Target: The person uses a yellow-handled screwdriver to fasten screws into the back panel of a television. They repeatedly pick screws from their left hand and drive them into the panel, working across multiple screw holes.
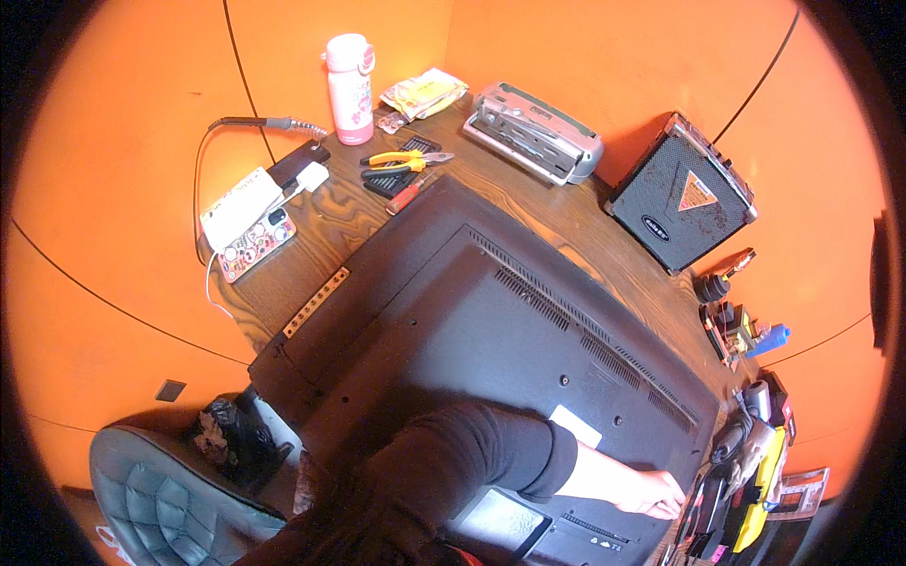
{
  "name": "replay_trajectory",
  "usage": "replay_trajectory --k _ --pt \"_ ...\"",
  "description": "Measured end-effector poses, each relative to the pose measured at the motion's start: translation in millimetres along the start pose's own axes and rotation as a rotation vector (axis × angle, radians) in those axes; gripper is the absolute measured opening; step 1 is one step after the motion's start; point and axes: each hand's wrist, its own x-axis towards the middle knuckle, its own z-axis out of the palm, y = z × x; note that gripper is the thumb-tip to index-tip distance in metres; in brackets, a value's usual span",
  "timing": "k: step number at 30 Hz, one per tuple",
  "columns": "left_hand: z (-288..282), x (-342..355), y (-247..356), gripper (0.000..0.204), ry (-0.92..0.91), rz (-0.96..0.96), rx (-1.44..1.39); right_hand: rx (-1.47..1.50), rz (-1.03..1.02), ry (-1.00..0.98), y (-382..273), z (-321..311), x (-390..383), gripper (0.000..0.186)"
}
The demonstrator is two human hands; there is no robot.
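Note:
A large black flat-screen television (415,321) lies with its vented back upward on a wooden table. From the lower left my dark-sleeved left arm reaches across it. My left hand (651,494) rests at the television's right end, its fingers bent and drawn together. What they hold, if anything, is too small to make out. Close to the sleeve is a white label (575,426) on the back cover. A bright rectangular panel with a dark frame (500,524) shows below the forearm. My right hand is out of view.
Along the table's far side are a pink bottle (351,94), yellow-handled pliers (396,164), a red-handled screwdriver (410,195), a silver radio (533,132) and a black speaker (679,193). Assorted tools crowd the right edge, including a yellow one (761,491). A padded chair (165,491) stands lower left.

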Motion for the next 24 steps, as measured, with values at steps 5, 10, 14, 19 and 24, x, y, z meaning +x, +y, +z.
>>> replay_trajectory --k 5,10,14,19,24 --pt "-1 2 -3 0.018 0.015 -0.03 -0.047 0.147 0.198 0.023 -8 -3 -8 0.073" --pt "-3 2 -4 0.024 -0.051 0.031 0.055 0.146 0.083 0.03 -4 -2 -9 0.074" --pt "-4 3 -5 0.028 -0.041 0.007 0.015 0.245 0.192 -0.006 -6 -3 -12 0.077" --pt "-6 5 -6 0.031 -0.051 0.023 0.051 0.317 0.316 0.01 -10 -2 -16 0.079" --pt "-6 5 -7 0.031 -0.061 0.022 0.04 0.353 0.356 0.046 -15 0 -15 0.078"
